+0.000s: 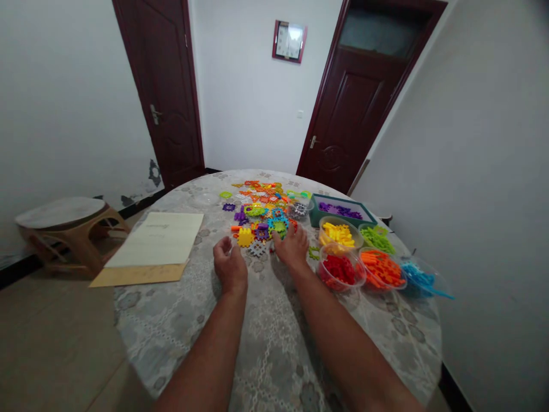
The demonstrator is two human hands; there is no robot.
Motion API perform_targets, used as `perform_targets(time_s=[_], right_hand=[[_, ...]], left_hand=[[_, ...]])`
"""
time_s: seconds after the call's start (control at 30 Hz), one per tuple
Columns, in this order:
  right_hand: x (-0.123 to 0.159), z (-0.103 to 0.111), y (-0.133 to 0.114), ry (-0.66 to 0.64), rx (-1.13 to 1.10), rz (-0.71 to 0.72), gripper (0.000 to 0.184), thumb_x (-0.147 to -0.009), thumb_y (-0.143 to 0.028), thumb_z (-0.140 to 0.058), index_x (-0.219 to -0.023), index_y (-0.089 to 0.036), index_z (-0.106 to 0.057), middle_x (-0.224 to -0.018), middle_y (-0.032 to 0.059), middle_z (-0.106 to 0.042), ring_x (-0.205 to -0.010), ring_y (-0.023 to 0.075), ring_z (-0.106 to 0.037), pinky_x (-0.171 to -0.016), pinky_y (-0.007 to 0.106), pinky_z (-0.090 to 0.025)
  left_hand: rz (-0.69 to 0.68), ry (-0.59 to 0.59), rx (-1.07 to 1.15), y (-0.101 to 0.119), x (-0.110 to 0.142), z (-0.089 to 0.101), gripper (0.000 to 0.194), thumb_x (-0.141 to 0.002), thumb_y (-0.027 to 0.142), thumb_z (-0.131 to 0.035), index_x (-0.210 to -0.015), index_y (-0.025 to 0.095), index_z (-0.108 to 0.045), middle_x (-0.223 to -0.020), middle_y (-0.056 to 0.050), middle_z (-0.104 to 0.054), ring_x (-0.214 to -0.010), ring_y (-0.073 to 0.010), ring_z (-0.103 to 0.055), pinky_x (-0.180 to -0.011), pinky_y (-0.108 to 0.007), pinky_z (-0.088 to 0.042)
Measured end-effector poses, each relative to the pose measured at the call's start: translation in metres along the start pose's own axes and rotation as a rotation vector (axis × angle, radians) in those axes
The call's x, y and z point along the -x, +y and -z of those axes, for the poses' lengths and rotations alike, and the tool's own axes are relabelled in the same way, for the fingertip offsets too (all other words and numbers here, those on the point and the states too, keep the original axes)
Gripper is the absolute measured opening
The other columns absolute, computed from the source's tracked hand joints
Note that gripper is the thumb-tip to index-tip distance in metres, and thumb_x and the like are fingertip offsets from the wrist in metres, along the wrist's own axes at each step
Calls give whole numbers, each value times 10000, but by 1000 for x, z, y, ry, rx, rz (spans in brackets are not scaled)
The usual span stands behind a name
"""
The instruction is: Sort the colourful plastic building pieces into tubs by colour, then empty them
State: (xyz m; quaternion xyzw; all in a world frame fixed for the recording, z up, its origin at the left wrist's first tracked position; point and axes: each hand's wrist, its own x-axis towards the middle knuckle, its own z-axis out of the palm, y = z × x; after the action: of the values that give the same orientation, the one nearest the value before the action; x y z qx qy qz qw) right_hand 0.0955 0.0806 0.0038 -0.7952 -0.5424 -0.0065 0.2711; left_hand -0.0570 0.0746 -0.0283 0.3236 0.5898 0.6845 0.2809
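A heap of small plastic building pieces (263,209) in several colours lies in the middle of the round table (266,332). My left hand (229,264) rests on the cloth just short of the heap, fingers curled, near a yellow piece (245,237) and a grey piece (257,249). My right hand (293,246) lies palm down at the heap's near edge, its fingers reaching among the pieces by a green one (279,227). Whether either hand holds a piece is hidden.
Clear bowls hold sorted pieces: yellow (338,233), green (377,239), red (341,269), orange (382,269), blue (420,277). A teal box (341,209) holds purple ones. Papers (156,246) lie at the table's left. A low stool (64,226) stands on the floor; two dark doors behind.
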Motion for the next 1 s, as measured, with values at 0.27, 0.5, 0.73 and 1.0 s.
perform_targets(time_s=[0.27, 0.5, 0.73, 1.0], right_hand=[[-49, -10, 19, -140, 35, -258, 716, -1051, -660, -325, -1463, -155, -622, -1540, 289, -514, -1442, 464, -444, -1136, 692, -295], [-33, -29, 7, -182, 3, -51, 627, -977, -670, -534, -1367, -210, -706, -1453, 222, -613, -1381, 392, -522, -1149, 598, -325], [3, -28, 8, -132, -142, 232, 309, -989, -364, -603, -1178, -208, -790, -1247, 136, -744, -1201, 272, -631, -1090, 376, -395], [33, -16, 21, -123, -328, 221, 365, -1028, -255, -429, -839, -187, -734, -916, 95, -766, -907, 215, -673, -892, 301, -457]], left_hand=[[-9, -220, -211, 12, 7, 3, 672, -846, 172, -594, -1516, 190, -548, -1552, -119, -597, -1418, -255, -570, -1189, -347, -423], [-29, -432, -165, 1, 11, -4, 632, -771, 161, -672, -1400, 219, -644, -1459, -143, -669, -1375, -336, -603, -1181, -457, -424], [-188, -510, -206, -5, 23, -11, 572, -772, 154, -650, -1343, 189, -649, -1461, -191, -650, -1388, -339, -585, -1218, -501, -377], [-196, -618, -164, 0, 50, -14, 464, -836, 148, -578, -1278, 189, -710, -1373, -164, -699, -1343, -307, -612, -1219, -482, -386]])
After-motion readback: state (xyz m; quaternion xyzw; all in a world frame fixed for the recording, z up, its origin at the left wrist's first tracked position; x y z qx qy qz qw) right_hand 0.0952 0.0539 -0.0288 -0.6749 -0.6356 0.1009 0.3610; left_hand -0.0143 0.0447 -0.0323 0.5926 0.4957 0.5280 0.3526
